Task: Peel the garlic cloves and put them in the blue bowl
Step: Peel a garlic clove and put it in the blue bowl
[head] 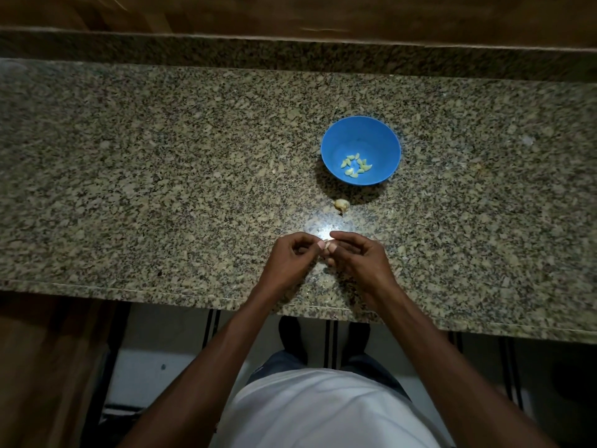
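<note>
Pale, papery-skinned garlic clove [327, 244] sits pinched between the fingertips of the left hand [290, 258] and right hand [358, 258], mid-peel. Next, strip the skin, then reach beyond the fingers to the round blue plastic bowl [336, 137].

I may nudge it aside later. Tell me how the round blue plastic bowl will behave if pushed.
The round blue plastic bowl likely slides easily: it looks thin and light, holding only a few peeled garlic cloves. The polished granite counter probably gives little grip. Its narrower base suggests a push at the rim might tip it.
</note>
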The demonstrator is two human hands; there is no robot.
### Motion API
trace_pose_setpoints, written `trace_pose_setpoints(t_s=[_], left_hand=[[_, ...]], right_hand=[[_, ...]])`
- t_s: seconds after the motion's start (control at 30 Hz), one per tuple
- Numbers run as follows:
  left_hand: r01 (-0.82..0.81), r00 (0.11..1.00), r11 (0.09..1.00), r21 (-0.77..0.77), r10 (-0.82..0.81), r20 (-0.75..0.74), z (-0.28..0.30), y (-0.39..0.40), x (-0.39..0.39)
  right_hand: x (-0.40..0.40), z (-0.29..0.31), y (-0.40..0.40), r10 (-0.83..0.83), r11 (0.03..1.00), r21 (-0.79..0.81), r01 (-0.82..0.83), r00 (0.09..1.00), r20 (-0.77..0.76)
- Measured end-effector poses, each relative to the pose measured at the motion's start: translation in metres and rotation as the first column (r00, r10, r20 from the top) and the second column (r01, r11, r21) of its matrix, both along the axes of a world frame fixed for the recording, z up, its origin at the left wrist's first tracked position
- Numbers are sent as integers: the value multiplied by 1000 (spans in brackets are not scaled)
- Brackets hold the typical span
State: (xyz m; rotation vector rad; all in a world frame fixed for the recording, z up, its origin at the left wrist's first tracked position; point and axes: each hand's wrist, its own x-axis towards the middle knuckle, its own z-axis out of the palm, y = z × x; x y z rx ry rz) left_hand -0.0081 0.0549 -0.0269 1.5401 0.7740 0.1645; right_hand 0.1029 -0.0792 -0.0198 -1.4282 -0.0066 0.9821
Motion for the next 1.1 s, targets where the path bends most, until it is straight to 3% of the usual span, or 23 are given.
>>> trace_pose_setpoints(t_s=[0.33,0.5,0.7,0.83,0.97,1.1], left_hand=[[-21,1000,993,-120,20,-13,-1,0,4],[-53,998,985,-163,47,-41,-1,1,6],[-162,980,975,153,176,-87,-3,1,3],[-166,973,956,241,198,-116,-2,0,9],[-128,970,925,359,192,-150,-5,0,17],[-28,984,875,484,109,-141,-9,-1,24]], right_hand=[[1,7,5,-31,1000,0,31,999,-23],[6,12,5,44,999,-31,-41,995,87],[24,19,-15,133,986,-130,-103,960,247],[66,24,-30,132,971,-235,-49,927,350],[120,18,-31,208,933,-359,1,814,542],[149,6,-26,359,872,-489,-21,707,610]])
